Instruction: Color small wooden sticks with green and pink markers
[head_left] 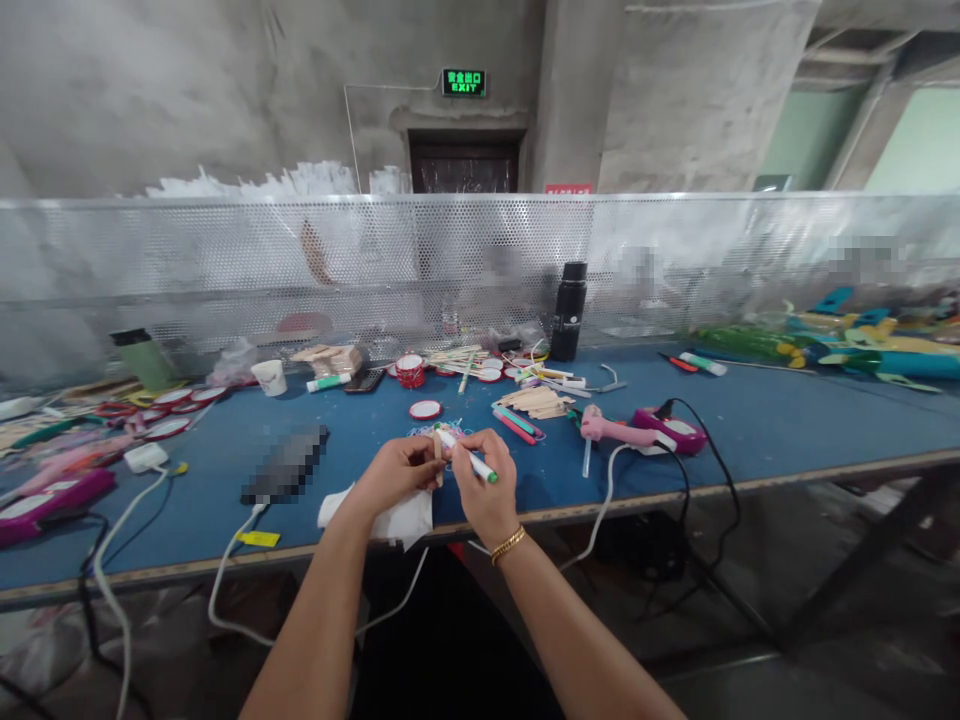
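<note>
Above the front edge of the blue table, my two hands meet. My left hand is closed on a small flat wooden stick, held upright. In my right hand is a white marker pen with a green end, slanted so that its far tip touches or nearly touches the stick; the exact contact is too small to tell. Under my left hand lies a crumpled white tissue. Just behind my fingers, tangled coloured threads lie partly hidden.
A pink glue gun with a cable lies right, beside wooden sticks and coloured pens. Left are a dark phone and a paper cup. A black thermos stands before the perforated metal screen.
</note>
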